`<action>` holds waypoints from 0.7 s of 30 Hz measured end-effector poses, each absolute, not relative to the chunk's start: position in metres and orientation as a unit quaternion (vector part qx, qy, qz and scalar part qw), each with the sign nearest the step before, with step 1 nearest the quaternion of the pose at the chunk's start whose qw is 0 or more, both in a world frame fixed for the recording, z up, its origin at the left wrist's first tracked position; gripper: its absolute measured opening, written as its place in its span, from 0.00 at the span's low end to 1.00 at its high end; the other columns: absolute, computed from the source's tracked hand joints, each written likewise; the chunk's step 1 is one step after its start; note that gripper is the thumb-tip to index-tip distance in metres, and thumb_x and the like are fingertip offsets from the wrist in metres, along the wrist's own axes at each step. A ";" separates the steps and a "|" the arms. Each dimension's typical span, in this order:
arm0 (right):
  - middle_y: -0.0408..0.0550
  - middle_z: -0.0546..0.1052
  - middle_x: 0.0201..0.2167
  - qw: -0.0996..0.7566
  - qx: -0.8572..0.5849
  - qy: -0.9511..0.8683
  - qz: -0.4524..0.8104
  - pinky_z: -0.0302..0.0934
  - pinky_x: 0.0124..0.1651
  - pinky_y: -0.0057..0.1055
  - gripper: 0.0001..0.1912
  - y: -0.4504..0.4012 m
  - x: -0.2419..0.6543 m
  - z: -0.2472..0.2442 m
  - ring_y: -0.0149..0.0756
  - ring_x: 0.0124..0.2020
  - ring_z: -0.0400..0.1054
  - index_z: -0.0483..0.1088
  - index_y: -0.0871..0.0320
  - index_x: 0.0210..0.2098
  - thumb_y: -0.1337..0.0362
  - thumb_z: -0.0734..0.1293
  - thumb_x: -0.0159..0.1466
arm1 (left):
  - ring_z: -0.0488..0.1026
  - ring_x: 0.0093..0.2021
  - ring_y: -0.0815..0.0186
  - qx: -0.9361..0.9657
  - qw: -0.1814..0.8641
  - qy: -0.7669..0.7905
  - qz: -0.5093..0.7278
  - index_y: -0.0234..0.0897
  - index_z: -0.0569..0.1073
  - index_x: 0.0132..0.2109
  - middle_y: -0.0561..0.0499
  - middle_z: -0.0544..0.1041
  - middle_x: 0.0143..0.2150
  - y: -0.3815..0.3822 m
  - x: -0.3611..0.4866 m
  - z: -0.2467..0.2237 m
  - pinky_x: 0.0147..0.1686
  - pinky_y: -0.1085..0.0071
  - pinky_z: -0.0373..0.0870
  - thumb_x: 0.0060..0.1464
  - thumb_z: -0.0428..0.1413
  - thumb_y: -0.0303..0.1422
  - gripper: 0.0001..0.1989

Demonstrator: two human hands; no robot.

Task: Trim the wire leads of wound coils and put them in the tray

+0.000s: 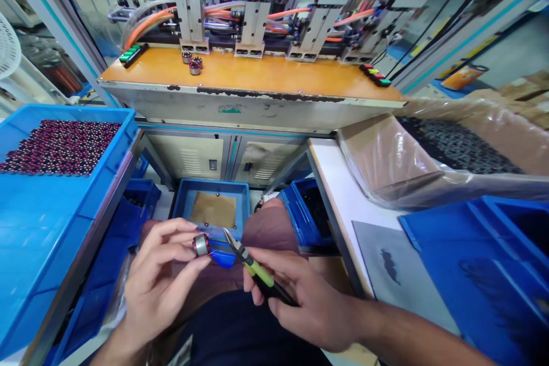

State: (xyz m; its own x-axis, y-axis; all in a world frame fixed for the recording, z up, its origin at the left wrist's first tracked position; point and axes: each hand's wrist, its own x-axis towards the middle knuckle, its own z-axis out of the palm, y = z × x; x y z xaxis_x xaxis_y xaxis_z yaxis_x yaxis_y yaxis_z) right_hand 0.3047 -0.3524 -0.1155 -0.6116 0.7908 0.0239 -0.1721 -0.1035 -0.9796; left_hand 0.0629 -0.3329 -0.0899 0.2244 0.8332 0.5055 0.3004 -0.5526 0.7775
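Observation:
Between the thumb and fingers of my left hand (pixel 160 274) sits a small motor stator (pixel 201 245), a silvery ring with dark and reddish windings. Thin reddish wires stick out from its right side. My right hand (pixel 300 291) is wrapped round a pair of diagonal cutters (pixel 261 273) with green and black handles. The cutters' pointed jaws lie just right of the stator, apart from its body. Whether the jaws touch a wire I cannot tell. Under the hands, a blue tray (pixel 180 197) holds a piece of brown cardboard and a few small parts.
A blue bin (pixel 55 194) on the left holds many stators in rows. Ahead, several stators (pixel 195 66) stand on the machine's orange top (pixel 266 77). On the right are a plastic-lined carton (pixel 377 168) of dark parts and blue bins (pixel 476 269).

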 end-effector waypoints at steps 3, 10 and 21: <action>0.51 0.72 0.42 0.331 -0.267 -0.591 0.686 0.68 0.46 0.38 0.26 -0.353 0.312 -0.107 0.34 0.40 0.70 0.64 0.59 0.53 0.77 0.60 0.55 | 0.76 0.54 0.58 0.709 0.298 0.358 0.530 0.37 0.65 0.47 0.44 0.74 0.52 -0.331 0.064 -0.094 0.47 0.60 0.81 0.42 0.60 0.06 0.30; 0.52 0.73 0.41 0.293 -0.270 -0.611 0.684 0.68 0.48 0.38 0.20 -0.352 0.307 -0.094 0.37 0.41 0.71 0.67 0.60 0.45 0.77 0.60 0.53 | 0.78 0.51 0.58 0.717 0.294 0.325 0.542 0.36 0.62 0.50 0.46 0.78 0.51 -0.332 0.065 -0.098 0.54 0.55 0.77 0.41 0.59 0.03 0.34; 0.50 0.72 0.36 0.281 -0.269 -0.589 0.708 0.67 0.43 0.36 0.20 -0.349 0.301 -0.090 0.35 0.36 0.69 0.68 0.62 0.43 0.77 0.60 0.51 | 0.79 0.52 0.56 0.708 0.316 0.349 0.526 0.37 0.64 0.49 0.47 0.80 0.52 -0.340 0.061 -0.101 0.51 0.54 0.80 0.43 0.58 0.04 0.32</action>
